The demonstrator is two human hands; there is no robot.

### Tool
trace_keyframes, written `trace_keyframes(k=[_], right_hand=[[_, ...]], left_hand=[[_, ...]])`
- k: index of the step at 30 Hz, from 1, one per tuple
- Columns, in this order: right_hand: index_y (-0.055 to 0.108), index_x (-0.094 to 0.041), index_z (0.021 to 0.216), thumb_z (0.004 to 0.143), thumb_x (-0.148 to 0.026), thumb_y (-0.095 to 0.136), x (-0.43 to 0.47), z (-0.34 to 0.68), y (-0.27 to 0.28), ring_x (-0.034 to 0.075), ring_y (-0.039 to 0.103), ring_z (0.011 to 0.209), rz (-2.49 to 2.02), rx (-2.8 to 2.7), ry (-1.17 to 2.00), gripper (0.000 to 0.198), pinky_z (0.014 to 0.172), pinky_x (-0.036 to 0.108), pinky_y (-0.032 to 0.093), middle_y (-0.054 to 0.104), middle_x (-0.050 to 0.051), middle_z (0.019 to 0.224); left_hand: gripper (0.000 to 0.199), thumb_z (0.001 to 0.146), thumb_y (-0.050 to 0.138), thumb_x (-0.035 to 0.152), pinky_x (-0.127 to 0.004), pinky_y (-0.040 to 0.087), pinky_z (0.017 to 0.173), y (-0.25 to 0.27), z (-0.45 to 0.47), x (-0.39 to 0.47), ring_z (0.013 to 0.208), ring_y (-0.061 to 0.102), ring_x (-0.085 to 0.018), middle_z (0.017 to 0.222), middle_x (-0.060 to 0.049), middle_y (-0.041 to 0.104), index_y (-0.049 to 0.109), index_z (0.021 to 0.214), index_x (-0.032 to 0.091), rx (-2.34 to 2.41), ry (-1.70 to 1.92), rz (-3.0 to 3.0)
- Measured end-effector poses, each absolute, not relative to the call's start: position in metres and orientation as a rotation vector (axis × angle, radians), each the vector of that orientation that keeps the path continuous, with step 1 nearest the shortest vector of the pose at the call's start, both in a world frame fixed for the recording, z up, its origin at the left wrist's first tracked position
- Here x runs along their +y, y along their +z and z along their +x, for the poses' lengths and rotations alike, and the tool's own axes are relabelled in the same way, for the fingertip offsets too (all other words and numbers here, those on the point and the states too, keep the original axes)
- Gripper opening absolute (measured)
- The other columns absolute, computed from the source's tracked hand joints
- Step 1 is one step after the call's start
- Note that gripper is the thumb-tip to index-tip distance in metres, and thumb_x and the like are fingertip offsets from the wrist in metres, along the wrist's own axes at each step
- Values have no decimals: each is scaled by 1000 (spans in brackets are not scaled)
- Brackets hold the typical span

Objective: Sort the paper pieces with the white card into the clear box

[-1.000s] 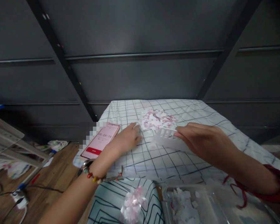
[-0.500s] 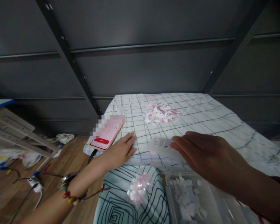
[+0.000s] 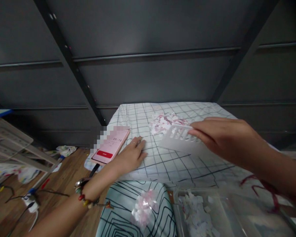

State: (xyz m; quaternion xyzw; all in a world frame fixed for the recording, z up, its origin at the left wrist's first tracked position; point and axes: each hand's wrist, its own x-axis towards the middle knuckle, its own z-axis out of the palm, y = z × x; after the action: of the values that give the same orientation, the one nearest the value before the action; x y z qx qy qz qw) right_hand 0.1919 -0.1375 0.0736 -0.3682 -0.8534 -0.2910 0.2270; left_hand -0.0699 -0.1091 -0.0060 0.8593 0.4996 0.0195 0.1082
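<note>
My right hand (image 3: pixel 219 136) grips a white plastic scraper (image 3: pixel 179 144) by its slotted upper edge. The scraper is tilted, its broad blade toward the checked cloth (image 3: pixel 138 115); whether it touches the cloth I cannot tell. Just behind it lies a pile of torn pink and white paper bits (image 3: pixel 160 121), partly hidden by the scraper. My left hand (image 3: pixel 132 154) rests on the cloth with its fingers stretched out and nothing held. Close beside it, to the left, lies a pink phone (image 3: pixel 111 146) with its screen lit.
A clear plastic box (image 3: pixel 219 200) with white paper scraps (image 3: pixel 197 214) stands in front at the right. Next to it, a clear bag with pinkish contents (image 3: pixel 145 205) sits on a teal patterned cushion (image 3: pixel 113 214). Cables and a power strip (image 3: pixel 31 202) lie on the floor at left.
My right hand has raised the scraper and moved it away from me, toward the paper pile. My left hand stays resting near the phone.
</note>
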Motion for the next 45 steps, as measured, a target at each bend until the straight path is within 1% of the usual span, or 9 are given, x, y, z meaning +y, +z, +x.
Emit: trace_keyframes(k=[5,8,14,21,27,31,36,41,45], right_hand=[[63,-17,78,90,-30,38,-81,212,72,16,58,66,-1177,-2353,-789,30,58,27,36,65,5,70],[64,-17,81,90,-28,39,-62,207,67,16,57,70,-1146,-2391,-746,28,61,27,36,66,5,73],[65,-16,78,90,-26,40,-48,198,58,15,53,65,-1007,-2379,-865,29,63,28,35,62,4,64],[65,-17,76,90,-23,41,-62,206,48,13,50,58,-884,-2359,-934,29,58,26,34,58,1,57],[65,-17,74,90,-22,42,-67,202,48,12,48,57,-843,-2317,-951,28,56,25,35,57,1,57],[63,-16,72,89,-21,43,-67,208,49,11,46,56,-710,-2352,-884,27,56,23,37,55,0,56],[64,-16,80,88,-22,46,-69,214,47,11,46,57,-652,-2319,-802,20,57,23,38,56,0,58],[62,-17,72,90,-27,44,-71,211,41,11,48,58,-582,-2389,-679,27,58,24,39,58,0,59],[63,-18,76,92,-29,40,-81,221,48,10,50,60,-595,-2475,-510,30,59,22,40,60,-1,62]], left_hand=[[60,91,32,38,-45,23,107,-3,-43,-61,136,16,-31,147,-22,22,26,138,2,1538,107,2457],[58,89,34,33,-47,25,106,-1,-30,-30,136,18,-32,146,-22,24,26,138,4,1644,144,2378],[57,88,33,28,-45,25,106,-2,-23,-1,135,20,-32,144,-24,28,26,137,0,1753,114,2316],[63,89,32,35,-46,22,107,-16,-27,-21,136,12,-35,148,-25,15,19,140,1,1773,44,2274],[61,89,29,38,-47,21,107,-20,-36,-31,136,11,-35,149,-22,16,21,140,5,1736,53,2320],[62,89,30,37,-52,21,105,-18,-37,-44,136,7,-38,149,-23,12,20,140,4,1718,75,2308],[65,89,32,37,-48,16,108,-15,-33,-67,136,1,-35,150,-22,6,17,141,2,1688,64,2301],[69,89,32,44,-47,17,108,-17,-40,-92,137,1,-33,150,-22,7,16,142,4,1593,86,2371],[72,88,34,50,-48,18,108,-18,-41,-109,136,4,-35,149,-22,8,18,142,5,1524,79,2432]])
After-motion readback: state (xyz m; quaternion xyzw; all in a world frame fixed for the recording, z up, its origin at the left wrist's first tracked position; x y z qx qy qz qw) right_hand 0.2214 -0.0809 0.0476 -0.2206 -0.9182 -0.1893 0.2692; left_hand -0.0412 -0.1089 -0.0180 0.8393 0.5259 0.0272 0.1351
